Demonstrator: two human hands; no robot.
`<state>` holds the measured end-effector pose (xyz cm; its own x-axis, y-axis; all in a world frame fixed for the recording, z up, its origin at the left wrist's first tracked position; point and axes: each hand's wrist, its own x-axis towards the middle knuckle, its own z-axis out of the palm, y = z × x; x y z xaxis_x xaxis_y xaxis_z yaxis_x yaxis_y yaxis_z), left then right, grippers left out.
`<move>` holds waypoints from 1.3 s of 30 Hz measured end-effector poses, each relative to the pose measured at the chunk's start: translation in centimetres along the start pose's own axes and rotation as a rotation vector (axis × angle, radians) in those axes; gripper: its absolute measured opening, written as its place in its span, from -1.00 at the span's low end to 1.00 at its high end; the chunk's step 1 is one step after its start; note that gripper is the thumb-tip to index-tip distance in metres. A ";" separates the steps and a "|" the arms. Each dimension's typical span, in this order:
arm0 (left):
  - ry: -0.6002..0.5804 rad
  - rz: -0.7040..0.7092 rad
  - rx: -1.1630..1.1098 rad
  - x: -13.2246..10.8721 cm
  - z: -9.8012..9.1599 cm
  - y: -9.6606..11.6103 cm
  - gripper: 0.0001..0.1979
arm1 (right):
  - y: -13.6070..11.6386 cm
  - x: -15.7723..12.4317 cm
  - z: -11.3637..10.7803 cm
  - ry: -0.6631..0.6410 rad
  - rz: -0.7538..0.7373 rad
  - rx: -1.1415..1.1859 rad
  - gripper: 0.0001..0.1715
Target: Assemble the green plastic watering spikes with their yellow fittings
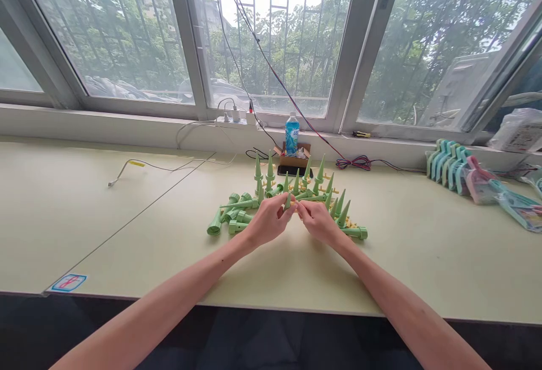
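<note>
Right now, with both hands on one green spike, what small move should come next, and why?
Probably stand the spike, pinched between left hand and right hand, upright beside the standing spikes just behind; those are tip up, while lying spikes sit at left.

About ten green plastic spikes [320, 169] stand upright in the middle, roughly seven more lie flat around them, and one sits between the two hands, the left hand [269, 221] and the right hand [318, 222]. Far behind are one water bottle [292, 133], one small cardboard box [292, 161] and one dark phone [295, 172]. One sticker [68, 282] lies near left.
</note>
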<state>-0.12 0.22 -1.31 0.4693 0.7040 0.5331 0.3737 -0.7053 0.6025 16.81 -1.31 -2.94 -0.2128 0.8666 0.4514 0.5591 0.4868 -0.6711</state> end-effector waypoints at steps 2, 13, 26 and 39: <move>0.004 0.020 0.023 0.0 0.1 -0.2 -0.80 | 0.0 0.0 0.0 -0.004 0.002 -0.002 -0.51; 0.023 0.172 0.097 -0.2 0.1 -0.6 -0.77 | -0.1 0.1 0.1 0.005 0.053 0.073 -0.46; -0.004 -0.113 -0.167 0.1 0.1 0.1 -0.73 | 0.3 0.2 0.5 0.035 0.128 0.135 -0.41; -0.059 -0.478 -0.696 0.6 -0.2 0.3 -0.66 | -0.2 0.1 0.4 0.051 0.041 -0.013 -0.51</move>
<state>0.07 0.44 -0.68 0.4342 0.8943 0.1076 -0.0267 -0.1066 0.9939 16.37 -1.28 -2.98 -0.1481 0.8791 0.4531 0.5770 0.4489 -0.6823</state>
